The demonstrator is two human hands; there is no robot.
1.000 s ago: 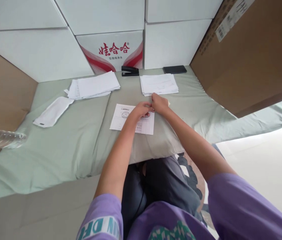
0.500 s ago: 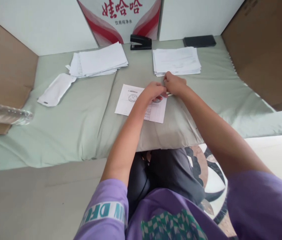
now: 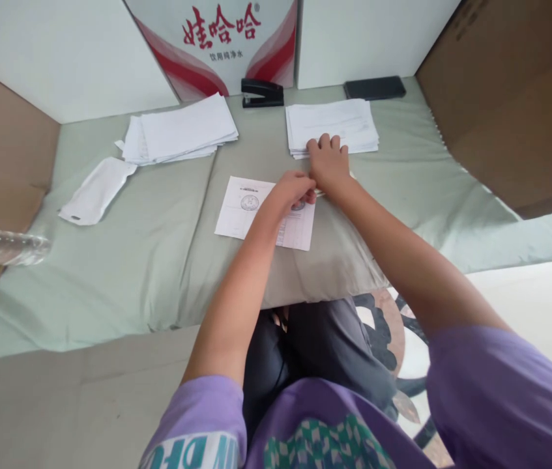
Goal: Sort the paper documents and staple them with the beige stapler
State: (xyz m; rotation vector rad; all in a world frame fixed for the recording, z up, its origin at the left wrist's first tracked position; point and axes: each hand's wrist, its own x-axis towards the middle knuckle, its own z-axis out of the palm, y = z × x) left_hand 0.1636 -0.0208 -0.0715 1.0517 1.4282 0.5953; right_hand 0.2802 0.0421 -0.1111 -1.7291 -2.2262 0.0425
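Note:
A printed sheet (image 3: pixel 236 212) with round stamp marks lies on the cloth in front of me. My left hand (image 3: pixel 295 190) is closed at the sheet's upper right, fingers curled over its edge and covering part of the print. Just right of it, my right hand (image 3: pixel 327 163) is open, palm down, its fingertips apart on the front edge of the right paper stack (image 3: pixel 354 124). A thin pale edge shows beneath my right wrist; what it belongs to is unclear.
Another paper stack (image 3: pixel 188 130) lies left, near a white packet (image 3: pixel 97 189) and a clear plastic-wrapped roll (image 3: pixel 6 246). A black stapler (image 3: pixel 262 94) and dark phone (image 3: pixel 375 88) sit at the back. Cardboard (image 3: pixel 505 111) stands right, more cardboard (image 3: pixel 2 150) left.
My right hand has gone from closed fingers beside the right stack to spread fingers on its front edge. My left hand stays at the sheet. The camera view has shifted slightly.

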